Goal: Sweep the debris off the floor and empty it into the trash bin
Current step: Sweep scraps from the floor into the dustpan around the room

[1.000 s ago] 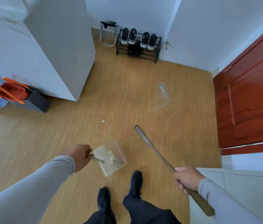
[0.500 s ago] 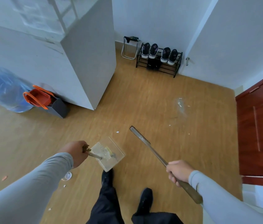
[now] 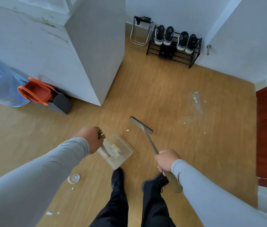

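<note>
I see wide wood floor open ahead, a white cabinet far left. My right hand grasps the broom, its head down centre; my left hand clenches the dustpan handle. Debris lies far right, scraps between broom and dustpan.

Looked steeply down from head height at the wooden floor, facing the far shoe rack.

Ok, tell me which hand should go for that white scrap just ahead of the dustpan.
Right. The right hand holds the broom, whose head sits beside the scrap; the left hand holds the dustpan.
</note>
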Demonstrator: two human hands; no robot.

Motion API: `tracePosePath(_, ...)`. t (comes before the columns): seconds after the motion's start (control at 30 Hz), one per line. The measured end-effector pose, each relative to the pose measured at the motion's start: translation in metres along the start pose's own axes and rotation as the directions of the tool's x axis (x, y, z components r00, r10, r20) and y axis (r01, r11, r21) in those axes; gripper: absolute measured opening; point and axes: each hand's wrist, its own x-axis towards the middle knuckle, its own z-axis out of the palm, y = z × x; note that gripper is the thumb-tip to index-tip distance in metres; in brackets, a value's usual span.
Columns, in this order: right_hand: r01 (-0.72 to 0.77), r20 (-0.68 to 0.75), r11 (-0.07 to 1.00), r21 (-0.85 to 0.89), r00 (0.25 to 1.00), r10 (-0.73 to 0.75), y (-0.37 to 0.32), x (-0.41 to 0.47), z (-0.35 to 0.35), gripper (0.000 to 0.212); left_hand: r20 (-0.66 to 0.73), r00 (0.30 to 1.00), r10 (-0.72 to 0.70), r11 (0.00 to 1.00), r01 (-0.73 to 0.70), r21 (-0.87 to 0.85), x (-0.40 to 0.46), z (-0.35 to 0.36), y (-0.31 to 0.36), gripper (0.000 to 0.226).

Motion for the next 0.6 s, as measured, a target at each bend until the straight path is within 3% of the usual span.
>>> tracePosePath(0.07, -0.002, -0.002, 0.999, -0.037, 1.0, 0.002, -0.014, 0.008, 0.001, 0.04, 0.0, 1.0, 0.016, 0.999, -0.016, 0.037, 0.007, -0.007, 0.0, 0.02)
tracePosePath(0.33, -0.05, 0.011, 0.995, -0.092, 0.999, 0.051, -0.032, 0.042, 0.022, 0.032, 0.045, 0.999, 0.031, 0.996, -0.034, 0.078, 0.042, 0.005, 0.003, 0.024)
tracePosePath(0.47, -0.051, 0.129, 0.987, -0.151, 0.989, 0.071, -0.022, 0.039, 0.038, 0.037, 0.03, 0.999, 0.014, 0.996, -0.017, 0.088, 0.046, 0.005, -0.011, 0.022)
tracePosePath(0.6, -0.11, 0.195, 0.987, 0.119, 0.977, 0.085, 0.002, 0.017, -0.003, 0.054, 0.033, 0.999, -0.003, 0.998, 0.001, 0.066, 0.042, 0.008, -0.027, 0.025)
